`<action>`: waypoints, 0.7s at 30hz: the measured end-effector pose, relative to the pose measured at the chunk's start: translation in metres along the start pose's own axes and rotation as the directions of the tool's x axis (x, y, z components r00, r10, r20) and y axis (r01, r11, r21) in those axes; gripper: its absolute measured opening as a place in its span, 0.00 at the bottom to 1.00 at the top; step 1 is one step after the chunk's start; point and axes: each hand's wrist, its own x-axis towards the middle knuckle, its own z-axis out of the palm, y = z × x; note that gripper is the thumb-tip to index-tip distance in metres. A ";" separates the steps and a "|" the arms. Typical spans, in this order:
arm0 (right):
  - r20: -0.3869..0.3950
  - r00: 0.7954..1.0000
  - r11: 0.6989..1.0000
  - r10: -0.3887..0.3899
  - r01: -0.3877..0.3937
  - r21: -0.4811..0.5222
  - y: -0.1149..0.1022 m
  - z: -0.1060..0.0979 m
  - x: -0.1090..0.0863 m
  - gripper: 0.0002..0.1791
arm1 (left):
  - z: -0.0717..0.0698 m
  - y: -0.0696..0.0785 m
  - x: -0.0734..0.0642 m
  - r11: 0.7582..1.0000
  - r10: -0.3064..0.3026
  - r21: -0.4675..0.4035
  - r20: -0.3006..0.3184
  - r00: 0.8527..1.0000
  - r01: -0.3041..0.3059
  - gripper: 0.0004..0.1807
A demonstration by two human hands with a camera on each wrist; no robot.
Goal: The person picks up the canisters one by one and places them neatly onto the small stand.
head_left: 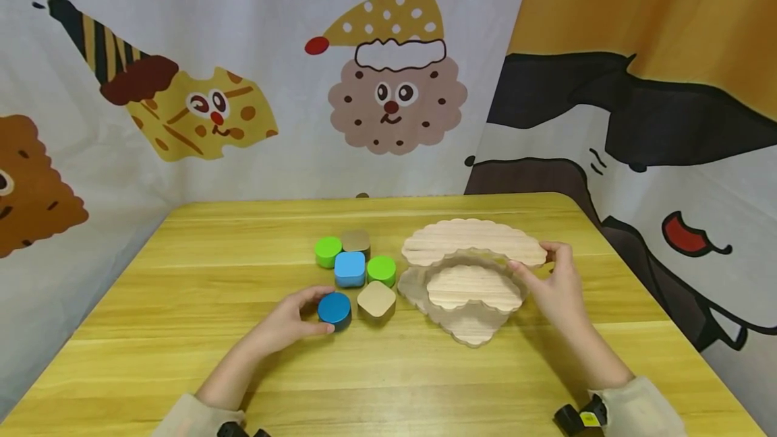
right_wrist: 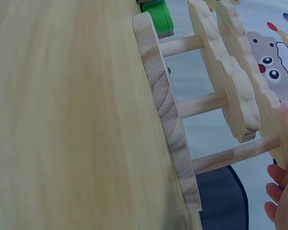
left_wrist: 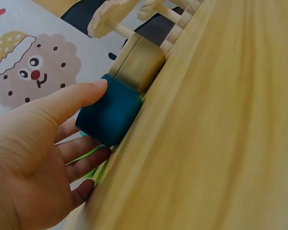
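Note:
My left hand (head_left: 285, 324) holds a dark blue round block (head_left: 334, 309) between thumb and fingers at the table's middle. The left wrist view has the thumb on this block (left_wrist: 110, 112), which stands against a tan block (left_wrist: 143, 62). A tiered wooden stand (head_left: 473, 238) with scalloped plates is to the right. Round dowels (right_wrist: 204, 104) join its plates to a flat base (right_wrist: 165, 112) in the right wrist view. My right hand (head_left: 561, 288) pinches the right end of its highest plate, thumb in front and fingers behind.
Behind the dark blue block, two green round blocks (head_left: 328, 251), a light blue square block (head_left: 350, 269) and a brown block (head_left: 356, 241) sit close together. The wooden table (head_left: 243, 255) ends at a printed cloth (head_left: 243, 174) at the back.

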 end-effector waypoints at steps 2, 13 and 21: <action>0.001 1.000 1.000 0.004 -0.004 0.002 0.000 -0.001 0.001 0.39 | 0.001 0.000 0.001 1.000 0.002 -0.002 0.003 1.000 -0.002 0.37; 0.015 1.000 1.000 0.006 -0.006 -0.010 -0.003 -0.006 0.003 0.39 | 0.001 0.003 0.000 1.000 0.001 -0.009 -0.011 1.000 -0.001 0.34; 0.026 1.000 1.000 0.017 -0.017 -0.006 0.000 -0.008 0.005 0.38 | 0.000 0.009 -0.002 1.000 0.007 0.020 -0.050 0.999 -0.006 0.31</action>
